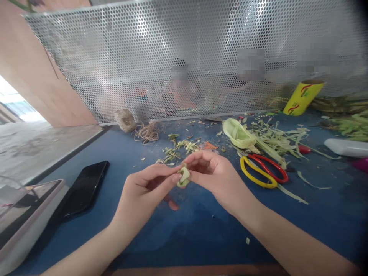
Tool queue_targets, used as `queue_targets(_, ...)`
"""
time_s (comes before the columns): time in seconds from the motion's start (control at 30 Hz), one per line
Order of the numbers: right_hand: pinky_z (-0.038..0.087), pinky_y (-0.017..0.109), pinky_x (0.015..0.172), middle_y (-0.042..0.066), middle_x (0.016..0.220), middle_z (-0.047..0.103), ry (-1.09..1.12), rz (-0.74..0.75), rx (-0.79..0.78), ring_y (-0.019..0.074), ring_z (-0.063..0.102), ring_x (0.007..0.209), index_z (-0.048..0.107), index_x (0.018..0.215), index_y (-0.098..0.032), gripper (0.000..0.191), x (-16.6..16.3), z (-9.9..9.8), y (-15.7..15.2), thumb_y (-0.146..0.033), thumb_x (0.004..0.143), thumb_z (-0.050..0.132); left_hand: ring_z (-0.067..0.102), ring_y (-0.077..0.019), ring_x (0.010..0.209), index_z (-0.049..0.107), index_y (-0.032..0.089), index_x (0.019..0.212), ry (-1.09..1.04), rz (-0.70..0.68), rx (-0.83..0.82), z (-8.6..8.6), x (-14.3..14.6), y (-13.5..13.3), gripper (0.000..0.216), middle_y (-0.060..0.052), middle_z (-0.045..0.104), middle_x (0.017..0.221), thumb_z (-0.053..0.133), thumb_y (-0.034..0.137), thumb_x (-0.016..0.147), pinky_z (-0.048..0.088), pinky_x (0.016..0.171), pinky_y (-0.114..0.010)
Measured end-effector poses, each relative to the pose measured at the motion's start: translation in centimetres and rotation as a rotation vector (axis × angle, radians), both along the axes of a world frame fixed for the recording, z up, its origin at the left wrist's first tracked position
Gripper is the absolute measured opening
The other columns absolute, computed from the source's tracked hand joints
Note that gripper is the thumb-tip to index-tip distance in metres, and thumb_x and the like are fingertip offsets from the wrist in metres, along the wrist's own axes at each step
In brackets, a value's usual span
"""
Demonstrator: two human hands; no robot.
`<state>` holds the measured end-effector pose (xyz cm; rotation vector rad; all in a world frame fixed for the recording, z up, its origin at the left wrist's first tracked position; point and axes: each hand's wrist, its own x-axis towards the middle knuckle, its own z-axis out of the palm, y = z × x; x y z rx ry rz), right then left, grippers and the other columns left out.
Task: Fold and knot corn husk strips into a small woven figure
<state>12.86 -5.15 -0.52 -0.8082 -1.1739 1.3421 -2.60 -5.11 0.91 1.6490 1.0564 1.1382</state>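
Observation:
Between the fingertips of both hands is a small pale green piece of folded leaf (184, 177), perhaps corn husk. My left hand (149, 186) pinches it from the left with thumb and forefinger. From the other side, my right hand (211, 170) grips it the same way, its fingers curled behind. Beyond the hands lie small green plant clusters (172, 151) and an orange scrap (210, 146). To the right rest scissors (263, 170) with one yellow and one red handle. Behind them sit a cupped green husk (238, 133) and shredded green strips (276, 138).
A black phone (84, 188) and a light-rimmed tray (37, 214) are at left. Near the perforated metal screen (161, 57) are a stone-like block (125, 120), tangled brown string (148, 132) and a yellow tube (303, 97). A white object (346, 148) lies at right. Blurred people show through the screen.

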Motion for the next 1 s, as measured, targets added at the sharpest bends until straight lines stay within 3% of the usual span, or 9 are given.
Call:
queue_targets(0.13, 0.052, 0.026, 0.066, -0.001, 0.072, 0.063, -0.064, -0.047, 0.010, 0.0121, 0.061, 0.068, 0.059, 0.076, -0.019, 0.021, -0.1, -0.1, 0.1, -0.024, 0.060, 0.072, 0.061, -0.0127, 0.055, 0.068, 0.017, 0.070, 0.061, 0.106, 0.084, -0.6, 0.1, 0.3, 0.006, -0.001, 0.064, 0.070, 0.064, 0.022, 0.070, 0.056, 0.041, -0.022)
queue_targets(0.3, 0.050, 0.026, 0.069, 0.001, 0.075, 0.064, 0.045, -0.017, -0.061, 0.0121, 0.061, 0.071, 0.063, 0.087, -0.017, 0.025, -0.4, -0.8, 0.5, -0.023, 0.064, 0.069, 0.056, -0.0085, 0.050, 0.061, 0.017, 0.066, 0.225, 0.185, 0.259, -1.0, 0.2, 0.3, 0.010, 0.001, 0.060, 0.068, 0.059, 0.022, 0.074, 0.049, 0.040, -0.016)
queue_targets(0.4, 0.050, 0.028, 0.072, 0.003, 0.076, 0.066, 0.140, 0.000, -0.128, 0.0128, 0.061, 0.072, 0.066, 0.083, -0.016, 0.015, -0.6, -0.9, 0.6, -0.025, 0.071, 0.063, 0.052, -0.0069, 0.044, 0.059, 0.017, 0.066, 0.249, 0.185, 0.251, -1.0, 0.3, 0.3, 0.010, 0.001, 0.058, 0.067, 0.058, 0.023, 0.074, 0.045, 0.037, -0.016)
queue_targets(0.53, 0.049, 0.028, 0.073, 0.003, 0.074, 0.066, 0.206, 0.029, -0.191, 0.0123, 0.061, 0.071, 0.066, 0.080, -0.015, 0.016, -0.7, -1.0, 0.6, -0.028, 0.070, 0.064, 0.050, -0.0062, 0.041, 0.058, 0.017, 0.067, 0.281, 0.178, 0.238, -1.1, 0.3, 0.5, 0.011, 0.001, 0.058, 0.066, 0.056, 0.024, 0.075, 0.043, 0.037, -0.017)
queue_targets(0.77, 0.046, 0.021, 0.052, 0.000, 0.065, 0.060, 0.213, 0.058, -0.233, 0.0088, 0.055, 0.057, 0.061, 0.072, -0.014, 0.016, -0.7, -1.3, 0.8, -0.029, 0.069, 0.065, 0.045, -0.0045, 0.036, 0.059, 0.018, 0.067, 0.331, 0.173, 0.248, -1.1, 0.4, 0.4, 0.011, 0.002, 0.061, 0.065, 0.054, 0.022, 0.076, 0.036, 0.034, -0.016)
queue_targets(1.0, 0.038, 0.020, 0.041, -0.002, 0.060, 0.054, 0.149, 0.018, -0.207, 0.0090, 0.052, 0.051, 0.051, 0.071, -0.017, 0.016, -0.7, -1.3, 0.9, -0.029, 0.072, 0.060, 0.047, -0.0067, 0.037, 0.057, 0.016, 0.067, 0.266, 0.163, 0.109, -1.2, 0.8, 0.3, 0.014, 0.004, 0.057, 0.052, 0.054, 0.027, 0.077, 0.040, 0.036, -0.016)
